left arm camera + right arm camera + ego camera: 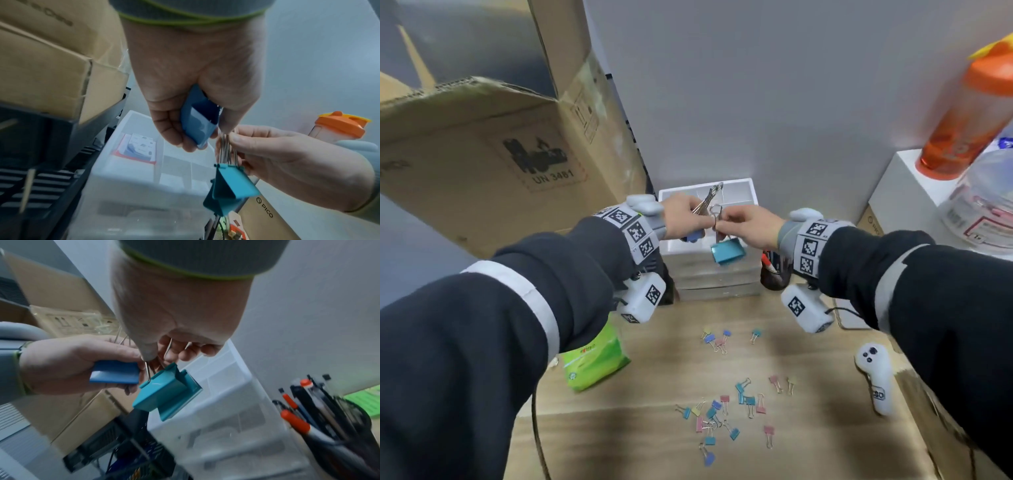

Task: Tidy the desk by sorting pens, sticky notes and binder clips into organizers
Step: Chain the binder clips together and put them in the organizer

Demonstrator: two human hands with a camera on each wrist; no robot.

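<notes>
Both hands meet above the white drawer organizer [736, 192] at the back of the desk. My left hand [681, 219] grips a large blue binder clip [198, 123] [115, 372], its wire handles sticking up past the fingers. My right hand [743, 224] pinches the wire handles of large teal binder clips [727, 253] [230, 186] [167, 392], which hang below the fingers over the organizer's open top compartments [176, 164]. Several small coloured binder clips [726, 411] lie scattered on the wooden desk [654, 394] nearer to me.
A big cardboard box [493, 137] stands at the left. A pen cup [333, 431] with several pens is right of the organizer. A green packet [595, 359], a white controller [876, 380], an orange bottle [969, 109] and a clear water bottle [983, 198] are around.
</notes>
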